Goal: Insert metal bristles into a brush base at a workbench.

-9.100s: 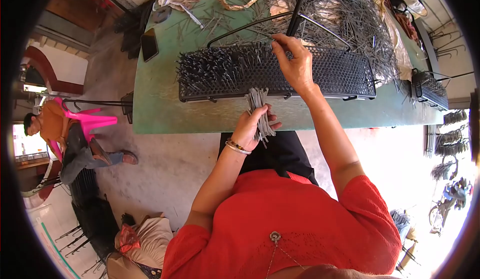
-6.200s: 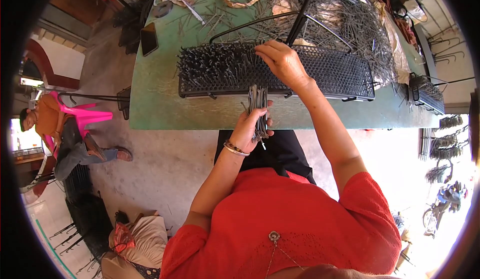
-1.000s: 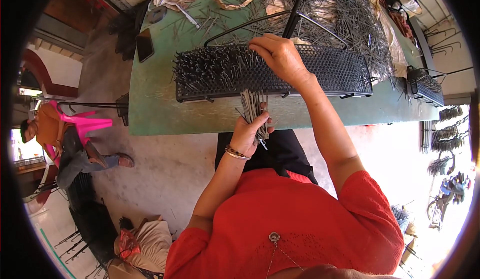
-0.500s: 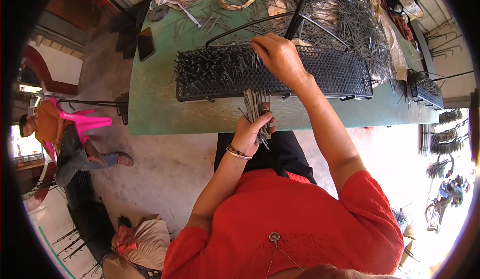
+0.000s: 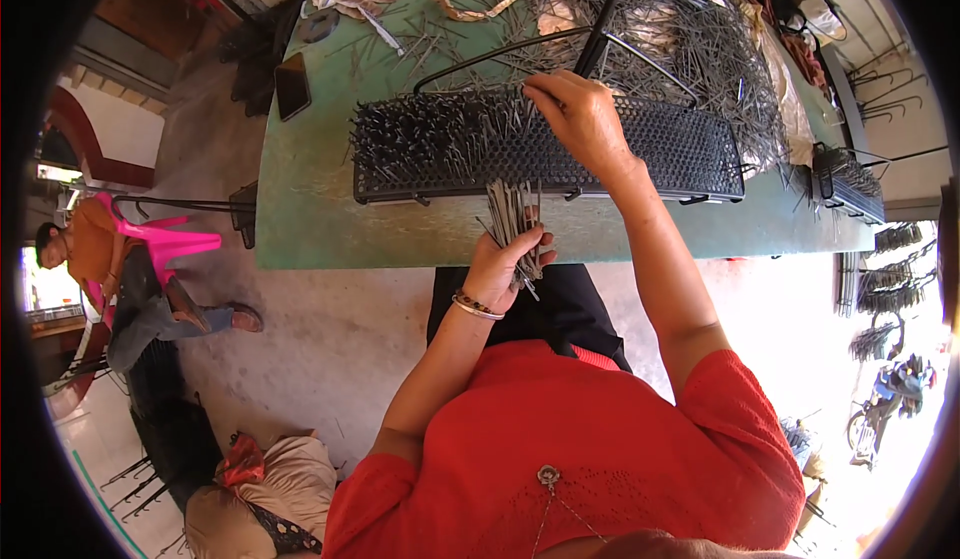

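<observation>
One bare left hand (image 5: pixel 495 267) is over the middle of the near edge of a pale green worktop (image 5: pixel 310 209), its fingers wrapped around a bundle of thin grey metal rods (image 5: pixel 508 204). The bundle's far ends fan out toward a long black metal rack with a honeycomb mesh top (image 5: pixel 660 144), which lies parallel to the near edge. Dark slender rods (image 5: pixel 430 134) stand crowded in the rack's left part, tilted at various angles; mesh shows across its right part. A bare right hand (image 5: pixel 583 124) is above the rack, near the right-hand limit of those rods. Its thumb and fingers are drawn narrowly together; whether they grip a rod cannot be told. A black metal post (image 5: pixel 602 34) rises behind the rack. Beyond it, a broad heap of loose grey rods (image 5: pixel 715 49) covers the worktop's far right area. A dark rectangular phone (image 5: pixel 292 87) lies beside the left edge, and a smaller black rack holding rods (image 5: pixel 850 177) sits at the right edge.
</observation>
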The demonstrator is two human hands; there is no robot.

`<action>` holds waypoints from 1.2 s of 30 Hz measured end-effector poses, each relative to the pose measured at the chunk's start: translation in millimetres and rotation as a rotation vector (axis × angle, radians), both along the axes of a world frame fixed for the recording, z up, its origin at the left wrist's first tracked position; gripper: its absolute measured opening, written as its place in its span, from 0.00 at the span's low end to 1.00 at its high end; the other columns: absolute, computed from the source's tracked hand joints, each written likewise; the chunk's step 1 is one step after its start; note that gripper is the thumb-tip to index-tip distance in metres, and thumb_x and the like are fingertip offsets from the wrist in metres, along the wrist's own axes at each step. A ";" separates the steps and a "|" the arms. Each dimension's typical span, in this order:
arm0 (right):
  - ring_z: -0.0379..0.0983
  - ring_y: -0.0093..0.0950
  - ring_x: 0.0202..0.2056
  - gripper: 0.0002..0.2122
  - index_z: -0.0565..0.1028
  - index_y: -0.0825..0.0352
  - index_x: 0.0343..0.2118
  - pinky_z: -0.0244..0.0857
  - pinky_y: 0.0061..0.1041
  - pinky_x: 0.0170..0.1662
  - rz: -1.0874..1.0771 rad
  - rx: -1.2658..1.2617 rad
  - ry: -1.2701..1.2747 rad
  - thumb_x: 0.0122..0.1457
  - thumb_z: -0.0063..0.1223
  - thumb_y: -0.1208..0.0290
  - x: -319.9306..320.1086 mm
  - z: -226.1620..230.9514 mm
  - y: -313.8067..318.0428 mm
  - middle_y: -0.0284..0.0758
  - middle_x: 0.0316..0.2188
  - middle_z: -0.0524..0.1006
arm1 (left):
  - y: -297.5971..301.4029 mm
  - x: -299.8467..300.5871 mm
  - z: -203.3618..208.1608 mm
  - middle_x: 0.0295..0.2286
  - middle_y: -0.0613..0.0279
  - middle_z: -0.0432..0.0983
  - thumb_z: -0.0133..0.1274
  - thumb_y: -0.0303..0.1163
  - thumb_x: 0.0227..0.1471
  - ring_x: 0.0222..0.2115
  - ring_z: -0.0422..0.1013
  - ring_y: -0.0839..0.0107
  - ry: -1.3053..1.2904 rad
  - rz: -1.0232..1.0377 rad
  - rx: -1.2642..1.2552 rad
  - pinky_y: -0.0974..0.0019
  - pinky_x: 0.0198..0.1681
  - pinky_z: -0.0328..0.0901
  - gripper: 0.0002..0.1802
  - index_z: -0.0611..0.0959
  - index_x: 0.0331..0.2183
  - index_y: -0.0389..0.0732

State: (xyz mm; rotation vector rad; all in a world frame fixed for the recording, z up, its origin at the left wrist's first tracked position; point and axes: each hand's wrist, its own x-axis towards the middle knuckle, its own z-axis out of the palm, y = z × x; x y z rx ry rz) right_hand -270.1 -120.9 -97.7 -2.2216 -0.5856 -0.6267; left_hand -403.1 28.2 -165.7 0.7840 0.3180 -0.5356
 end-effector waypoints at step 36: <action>0.71 0.39 0.26 0.06 0.76 0.69 0.31 0.65 0.33 0.29 -0.027 -0.038 0.087 0.51 0.56 0.74 -16.0 -16.4 2.4 0.39 0.26 0.73 | 1.4 -2.3 2.1 0.30 0.64 0.73 0.53 0.24 0.48 0.31 0.72 0.72 0.003 0.009 0.012 0.66 0.32 0.72 0.14 0.74 0.40 0.37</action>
